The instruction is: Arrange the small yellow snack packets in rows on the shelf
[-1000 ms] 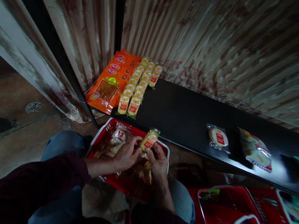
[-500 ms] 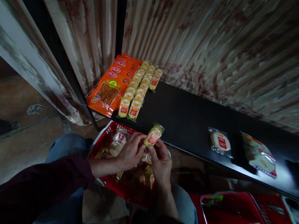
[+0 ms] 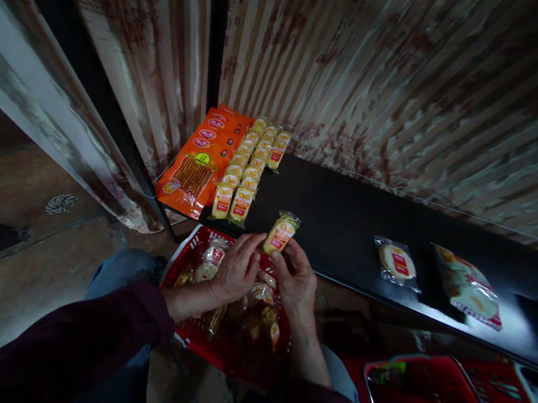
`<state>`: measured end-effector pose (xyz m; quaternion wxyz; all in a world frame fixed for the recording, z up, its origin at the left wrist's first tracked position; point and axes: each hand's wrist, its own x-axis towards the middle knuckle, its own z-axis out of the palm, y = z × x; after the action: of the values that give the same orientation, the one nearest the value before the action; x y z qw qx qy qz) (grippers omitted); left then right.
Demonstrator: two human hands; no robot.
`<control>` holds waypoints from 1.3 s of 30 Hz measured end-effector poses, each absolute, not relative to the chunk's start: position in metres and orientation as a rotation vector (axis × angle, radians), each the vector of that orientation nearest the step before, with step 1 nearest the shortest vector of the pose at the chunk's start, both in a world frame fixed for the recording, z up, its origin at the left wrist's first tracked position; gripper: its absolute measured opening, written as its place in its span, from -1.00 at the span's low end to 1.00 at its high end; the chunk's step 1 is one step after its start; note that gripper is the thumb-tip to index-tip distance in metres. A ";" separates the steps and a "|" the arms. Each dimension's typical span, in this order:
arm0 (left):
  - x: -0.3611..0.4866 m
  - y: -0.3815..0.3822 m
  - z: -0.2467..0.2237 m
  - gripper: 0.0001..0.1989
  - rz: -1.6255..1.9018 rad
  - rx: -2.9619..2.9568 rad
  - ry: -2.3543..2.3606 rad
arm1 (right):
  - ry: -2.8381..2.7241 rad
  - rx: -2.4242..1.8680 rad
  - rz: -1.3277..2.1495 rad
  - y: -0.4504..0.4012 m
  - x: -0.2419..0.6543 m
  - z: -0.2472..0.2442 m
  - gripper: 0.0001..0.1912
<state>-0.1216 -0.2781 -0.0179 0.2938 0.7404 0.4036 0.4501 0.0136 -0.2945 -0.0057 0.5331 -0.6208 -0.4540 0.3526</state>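
A small yellow wrapped snack cake [image 3: 280,233] with a red and white label is tilted upright above the basket, by the shelf's front edge. My right hand [image 3: 298,281] pinches its lower right side between thumb and fingers. On the other side, my left hand [image 3: 237,269] has its curled fingertips at the cake's left edge. Matching wrapped cakes [image 3: 242,203] stand in rows on the black shelf [image 3: 334,204], the third row shorter. Below my hands, the red basket [image 3: 225,360] holds several wrapped snacks, partly hidden by my hands.
Orange snack bags [image 3: 189,176] lie at the shelf's left end, beside a black post [image 3: 217,32]. Farther right are a round wrapped cake [image 3: 396,259] and a larger packet [image 3: 469,285]. More red baskets [image 3: 423,386] stand at lower right. A patterned curtain [image 3: 369,75] hangs behind.
The cake has turned a little more upright, its label facing me more fully. My left fingers have shifted slightly down its side. The view has tilted a little.
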 end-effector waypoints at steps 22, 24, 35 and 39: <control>-0.108 -0.263 -0.004 -0.50 1.027 1.852 1.114 | -1.246 -1.630 0.620 -0.258 0.017 -0.002 -0.61; -0.104 -0.260 -0.003 -0.50 1.017 1.823 1.146 | -1.273 -1.645 0.598 -0.253 0.019 -0.002 -0.63; -0.092 -0.241 0.002 -0.53 1.052 1.709 1.211 | -1.265 -1.605 0.611 -0.234 0.020 -0.003 -0.64; -0.085 -0.229 0.008 -0.51 0.993 1.661 1.242 | -1.255 -1.625 0.606 -0.223 0.022 -0.005 -0.61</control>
<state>-0.0846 -0.2289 0.0077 0.4088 0.6593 0.4928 0.3941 0.0222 -0.2230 -0.0053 0.4798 -0.6659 -0.5144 0.2484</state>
